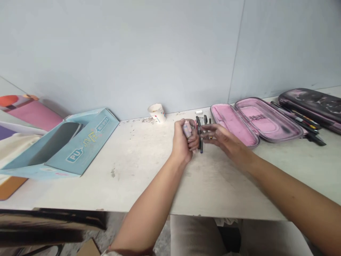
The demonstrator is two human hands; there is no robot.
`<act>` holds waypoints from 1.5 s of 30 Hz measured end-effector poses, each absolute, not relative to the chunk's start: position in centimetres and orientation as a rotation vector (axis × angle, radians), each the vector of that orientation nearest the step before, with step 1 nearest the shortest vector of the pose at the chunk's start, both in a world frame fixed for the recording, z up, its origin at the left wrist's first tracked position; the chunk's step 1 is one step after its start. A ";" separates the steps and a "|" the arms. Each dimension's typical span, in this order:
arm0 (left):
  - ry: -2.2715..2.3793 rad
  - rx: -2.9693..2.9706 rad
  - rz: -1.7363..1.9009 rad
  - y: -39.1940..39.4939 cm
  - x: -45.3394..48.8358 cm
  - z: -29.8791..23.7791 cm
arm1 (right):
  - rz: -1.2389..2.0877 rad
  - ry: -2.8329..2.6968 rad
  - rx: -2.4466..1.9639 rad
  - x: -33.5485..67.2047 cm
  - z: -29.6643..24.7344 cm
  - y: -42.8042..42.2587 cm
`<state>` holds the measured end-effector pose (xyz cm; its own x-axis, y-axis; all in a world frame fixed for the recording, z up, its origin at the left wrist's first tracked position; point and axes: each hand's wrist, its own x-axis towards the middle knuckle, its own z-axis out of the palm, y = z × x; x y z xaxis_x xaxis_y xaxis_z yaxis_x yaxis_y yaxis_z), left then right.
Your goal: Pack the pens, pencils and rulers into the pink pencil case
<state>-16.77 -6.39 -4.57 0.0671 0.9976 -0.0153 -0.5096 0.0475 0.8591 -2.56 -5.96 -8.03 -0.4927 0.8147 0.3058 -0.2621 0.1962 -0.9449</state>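
My left hand (184, 140) is closed around a small pale pink object (187, 128) with a light bluish patch; its exact kind is unclear. Just to the right, my right hand (217, 136) has its fingers stretched out and apart, close to the left hand. Several dark pens (201, 145) lie on the table between and behind the hands, partly hidden by my right fingers. Right of them an open pencil case (254, 119) lies flat, its pink inside showing.
A white paper cup (157, 113) stands near the wall beside dark crumbs. At left is a light blue box (92, 144) with a dark grey object (54, 142) inside. A black case (311, 105) and several pens (301, 121) lie at far right. The white table (138, 192) ends in front of me.
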 end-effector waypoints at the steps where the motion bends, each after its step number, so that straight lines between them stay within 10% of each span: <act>1: 0.761 0.764 1.382 -6.3 -17.2 -4.5 | 1.549 -1.547 -0.541 -2.8 -8.3 -6.0; 45: 0.629 0.476 1.463 -6.3 -17.6 -4.1 | 2.026 -1.182 -0.514 -3.8 -8.3 -6.3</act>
<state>-17.63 -6.33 -4.12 -0.0018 0.9948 -0.1014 -0.7584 0.0648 0.6485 -3.77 -6.32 -8.32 -0.6586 0.7523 0.0180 -0.3860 -0.3172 -0.8663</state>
